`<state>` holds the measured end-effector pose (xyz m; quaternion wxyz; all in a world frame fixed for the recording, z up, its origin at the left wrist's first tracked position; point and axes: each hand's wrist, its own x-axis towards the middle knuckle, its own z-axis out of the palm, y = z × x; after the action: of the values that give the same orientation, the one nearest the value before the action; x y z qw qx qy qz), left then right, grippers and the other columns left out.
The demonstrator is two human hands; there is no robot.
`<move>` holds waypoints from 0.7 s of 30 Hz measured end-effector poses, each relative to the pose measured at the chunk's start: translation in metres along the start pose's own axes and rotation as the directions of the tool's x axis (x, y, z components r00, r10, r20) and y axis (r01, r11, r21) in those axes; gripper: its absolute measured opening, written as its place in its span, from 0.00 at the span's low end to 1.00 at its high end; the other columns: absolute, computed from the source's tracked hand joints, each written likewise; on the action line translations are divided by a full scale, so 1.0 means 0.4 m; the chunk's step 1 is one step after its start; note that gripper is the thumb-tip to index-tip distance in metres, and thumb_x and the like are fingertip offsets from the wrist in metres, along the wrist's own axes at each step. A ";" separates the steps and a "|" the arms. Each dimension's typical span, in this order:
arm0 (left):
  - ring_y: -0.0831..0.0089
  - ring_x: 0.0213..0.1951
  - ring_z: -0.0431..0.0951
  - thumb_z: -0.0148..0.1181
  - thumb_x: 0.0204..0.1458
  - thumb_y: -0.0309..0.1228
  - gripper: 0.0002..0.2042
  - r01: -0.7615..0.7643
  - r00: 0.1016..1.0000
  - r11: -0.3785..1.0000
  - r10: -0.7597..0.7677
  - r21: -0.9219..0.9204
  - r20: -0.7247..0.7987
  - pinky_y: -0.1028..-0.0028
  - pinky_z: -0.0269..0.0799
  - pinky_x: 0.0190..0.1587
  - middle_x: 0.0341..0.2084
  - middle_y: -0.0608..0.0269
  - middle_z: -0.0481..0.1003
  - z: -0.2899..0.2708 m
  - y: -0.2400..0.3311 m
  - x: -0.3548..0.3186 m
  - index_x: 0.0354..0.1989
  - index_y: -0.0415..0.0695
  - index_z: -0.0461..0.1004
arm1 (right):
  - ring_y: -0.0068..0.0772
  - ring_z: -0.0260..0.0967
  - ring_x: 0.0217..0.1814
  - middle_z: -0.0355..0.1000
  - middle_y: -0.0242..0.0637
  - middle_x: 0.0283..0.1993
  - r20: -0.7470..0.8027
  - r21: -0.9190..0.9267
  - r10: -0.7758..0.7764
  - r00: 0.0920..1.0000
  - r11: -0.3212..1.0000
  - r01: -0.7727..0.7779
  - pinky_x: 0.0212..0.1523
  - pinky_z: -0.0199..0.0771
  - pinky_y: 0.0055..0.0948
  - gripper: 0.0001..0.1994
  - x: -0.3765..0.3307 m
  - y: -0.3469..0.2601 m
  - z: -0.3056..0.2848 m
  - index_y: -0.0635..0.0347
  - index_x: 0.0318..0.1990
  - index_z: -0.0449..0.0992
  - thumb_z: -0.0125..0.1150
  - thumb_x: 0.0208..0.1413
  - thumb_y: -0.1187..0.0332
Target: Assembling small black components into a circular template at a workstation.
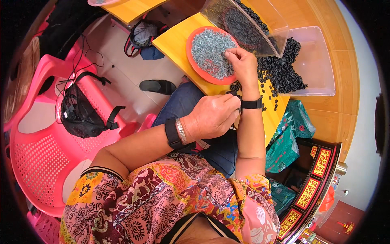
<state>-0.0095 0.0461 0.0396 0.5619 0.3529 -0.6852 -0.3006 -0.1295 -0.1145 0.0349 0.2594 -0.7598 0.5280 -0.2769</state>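
My right hand [243, 67] reaches over a round red plate [190, 61] heaped with small silvery screws [211, 51]. Its thumb and forefinger are pinched together at the right side of the heap; whatever lies between the tips is too small to make out. Closer to my body, my left hand [214, 116] is curled into a fist beside my right wrist. Something dark shows at its far edge, but the fingers hide what they hold. Small black ring-like parts [268, 91] lie loose on the yellow table just right of my right wrist.
A clear bin [280, 49] tilts over the table, full of black parts, some spilling into a second clear tub [321, 69]. Green bags [284, 150] sit at the right below the table edge. A pink chair [44, 158] with a black mesh bag [81, 110] stands left.
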 end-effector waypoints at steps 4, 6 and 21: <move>0.50 0.26 0.70 0.53 0.48 0.23 0.04 0.020 1.000 1.000 -0.020 -0.012 0.003 0.62 0.67 0.28 0.21 0.51 0.66 0.000 0.001 -0.001 0.30 0.39 0.65 | 0.18 0.67 0.23 0.73 0.31 0.21 0.017 0.176 0.092 0.996 0.980 -0.094 0.25 0.65 0.20 0.08 -0.006 -0.003 -0.010 0.66 0.31 0.78 0.62 0.49 0.69; 0.54 0.25 0.71 0.53 0.49 0.24 0.04 0.033 0.999 0.999 -0.033 -0.038 -0.022 0.64 0.67 0.27 0.20 0.53 0.67 0.008 -0.011 -0.004 0.31 0.39 0.66 | 0.14 0.64 0.24 0.72 0.27 0.24 0.072 0.359 0.146 0.987 0.919 -0.162 0.25 0.63 0.16 0.07 -0.015 -0.023 -0.019 0.65 0.32 0.78 0.61 0.51 0.69; 0.83 0.20 0.66 0.49 0.53 0.26 0.04 0.428 0.812 0.526 -0.581 -0.735 0.056 0.82 0.63 0.23 0.19 0.69 0.67 -0.011 -0.055 0.019 0.28 0.41 0.66 | 0.15 0.62 0.24 0.71 0.29 0.26 0.116 0.689 0.197 0.973 0.690 -0.222 0.26 0.62 0.16 0.05 -0.188 -0.115 -0.019 0.62 0.31 0.74 0.58 0.55 0.70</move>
<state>-0.0030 0.0272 0.0269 0.6055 0.3156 -0.3197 -0.6569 -0.1261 -0.0298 0.0609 0.5648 -0.5449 0.4635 -0.4114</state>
